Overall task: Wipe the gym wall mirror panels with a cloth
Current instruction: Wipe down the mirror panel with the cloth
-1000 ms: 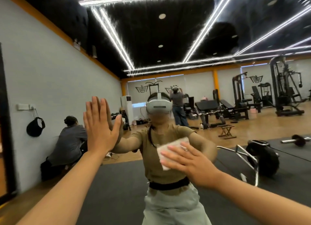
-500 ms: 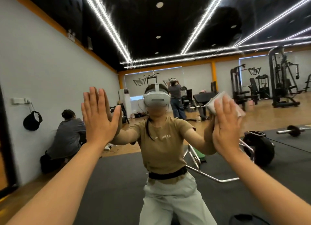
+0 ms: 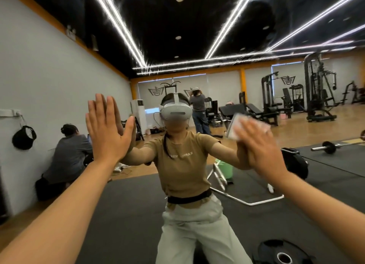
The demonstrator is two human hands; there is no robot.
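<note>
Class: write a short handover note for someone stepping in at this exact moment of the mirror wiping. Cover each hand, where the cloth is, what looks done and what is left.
Left hand: flat and open, palm against the mirror, bracing, holding nothing.
Right hand: fingers spread, pressing the white cloth flat on the glass at about head height, right of centre; it is blurred, so mid-stroke.
Done: cannot tell from the glass which areas have been wiped.
Left: work the cloth across the rest of this panel, then the other panels.
</note>
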